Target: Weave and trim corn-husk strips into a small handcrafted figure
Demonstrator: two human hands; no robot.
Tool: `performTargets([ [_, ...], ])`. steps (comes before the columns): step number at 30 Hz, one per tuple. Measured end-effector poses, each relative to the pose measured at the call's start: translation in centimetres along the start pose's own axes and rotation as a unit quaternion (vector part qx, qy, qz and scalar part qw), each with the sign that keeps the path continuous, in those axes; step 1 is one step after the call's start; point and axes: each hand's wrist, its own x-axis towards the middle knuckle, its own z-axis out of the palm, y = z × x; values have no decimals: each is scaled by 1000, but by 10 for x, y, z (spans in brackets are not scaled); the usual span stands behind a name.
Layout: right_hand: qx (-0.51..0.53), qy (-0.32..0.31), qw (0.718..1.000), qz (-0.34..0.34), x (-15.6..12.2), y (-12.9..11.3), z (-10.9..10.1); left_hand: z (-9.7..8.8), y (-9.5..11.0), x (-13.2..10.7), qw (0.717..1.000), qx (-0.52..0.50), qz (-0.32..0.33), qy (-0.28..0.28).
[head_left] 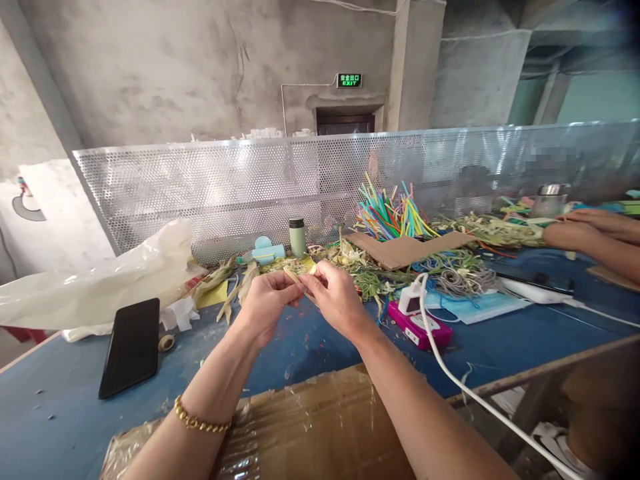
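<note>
My left hand and my right hand meet above the near middle of the blue table, fingertips almost touching. Between their pinched fingers is a pale tan strip of dry plant husk, whose end sticks out past the left fingers; much of it is hidden. A gold beaded bracelet circles my left wrist. Just beyond the hands lie dry husk pieces and a heap of yellow-green plant scraps. A green tumbler with a black lid stands upright behind them.
Left lie a black phone and plastic sheeting. Right are a magenta power strip with a white cable, cord bundles, colourful stems and cardboard. A co-worker's hands are far right. Perforated metal panel stands behind.
</note>
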Motion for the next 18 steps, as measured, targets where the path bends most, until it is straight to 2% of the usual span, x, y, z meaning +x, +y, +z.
performTargets([
  [6,-50,27,998,-9,-2,-4,3,-2,-1,0,1000,9,-3,-5],
  [10,-27,12,1000,-4,0,-1,1,-6,-3,1,1000,11,-5,-13],
  [15,51,-54,997,-18,4,3,-2,-14,-2,2,989,-42,-85,-113],
  [18,64,-62,996,-9,5,4,-4,-14,-2,1,980,-67,-114,-148],
])
